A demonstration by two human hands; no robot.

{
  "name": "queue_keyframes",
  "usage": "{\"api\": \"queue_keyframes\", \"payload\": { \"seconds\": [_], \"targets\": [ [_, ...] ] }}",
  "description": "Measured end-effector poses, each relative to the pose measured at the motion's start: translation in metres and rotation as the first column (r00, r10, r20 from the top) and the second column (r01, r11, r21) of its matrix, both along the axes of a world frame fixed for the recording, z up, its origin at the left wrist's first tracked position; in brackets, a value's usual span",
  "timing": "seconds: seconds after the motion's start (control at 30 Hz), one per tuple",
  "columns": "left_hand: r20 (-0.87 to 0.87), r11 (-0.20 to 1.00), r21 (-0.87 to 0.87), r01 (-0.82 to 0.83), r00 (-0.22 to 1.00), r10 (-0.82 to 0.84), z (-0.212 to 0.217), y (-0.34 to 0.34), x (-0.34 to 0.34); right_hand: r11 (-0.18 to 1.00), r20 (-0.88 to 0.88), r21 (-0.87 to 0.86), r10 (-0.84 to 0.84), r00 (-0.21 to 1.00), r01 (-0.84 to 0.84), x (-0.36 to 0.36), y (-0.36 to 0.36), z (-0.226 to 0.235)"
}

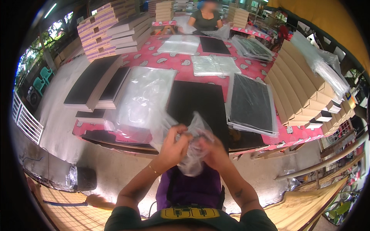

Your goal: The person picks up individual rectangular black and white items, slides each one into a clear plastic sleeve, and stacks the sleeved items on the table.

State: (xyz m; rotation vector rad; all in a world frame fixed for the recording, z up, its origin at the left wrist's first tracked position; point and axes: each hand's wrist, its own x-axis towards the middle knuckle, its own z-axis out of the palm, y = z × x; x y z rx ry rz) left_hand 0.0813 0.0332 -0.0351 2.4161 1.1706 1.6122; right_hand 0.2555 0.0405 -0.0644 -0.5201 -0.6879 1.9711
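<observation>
A crumpled clear plastic bag (194, 154) is held up at the table's near edge, its lower end hanging over the purple cloth at my lap. My left hand (176, 145) has its fingers curled closed on the plastic. On the other side of the bag, my right hand (210, 148) is partly veiled by the film and smeared by motion; its fingers seem bent around the plastic. Just beyond both hands lies a flat black board (196, 101). To its left is a stack of clear plastic bags (144, 98), and to its right a black board in clear plastic (251, 102).
Thick black-topped stacks (90, 82) stand on the left of the pink patterned table (177, 73), with boxes (102, 32) behind. A long row of brown cartons (298, 86) fills the right side. Across the table another person (206, 19) handles plastic. A broom (96, 202) lies lower left.
</observation>
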Motion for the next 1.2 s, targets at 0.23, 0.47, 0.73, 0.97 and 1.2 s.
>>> {"api": "queue_keyframes", "payload": {
  "seconds": [0.23, 0.47, 0.73, 0.97, 1.2],
  "targets": [
    [-0.243, 0.985, -0.151, 0.08, 0.963, -0.116, 0.053, 0.009, -0.056, 0.587, 0.307, 0.788, -0.113, 0.945, -0.186, 0.043, 0.022, 0.063],
    [-0.37, 0.862, -0.417, -0.288, 0.92, 0.129, 0.092, 0.042, -0.047, 0.53, 0.445, 0.607, -0.844, -0.299, -0.593, 0.053, 0.024, 0.142],
    [0.767, 0.508, -0.376, 0.775, 0.568, -0.299, 0.098, -0.003, -0.076, 0.416, 0.511, 0.842, -0.416, 0.752, -0.342, 0.113, 0.036, 0.083],
    [0.715, 0.373, -0.436, 0.819, 0.567, -0.409, 0.092, -0.004, -0.059, 0.615, 0.702, 0.485, 0.15, 0.696, -0.622, 0.107, 0.013, 0.069],
    [0.229, 0.075, -0.948, 0.309, 0.828, -0.511, 0.046, -0.002, -0.05, 0.978, 0.073, 0.208, -0.031, 0.997, 0.015, 0.135, 0.005, 0.018]
  ]
}}
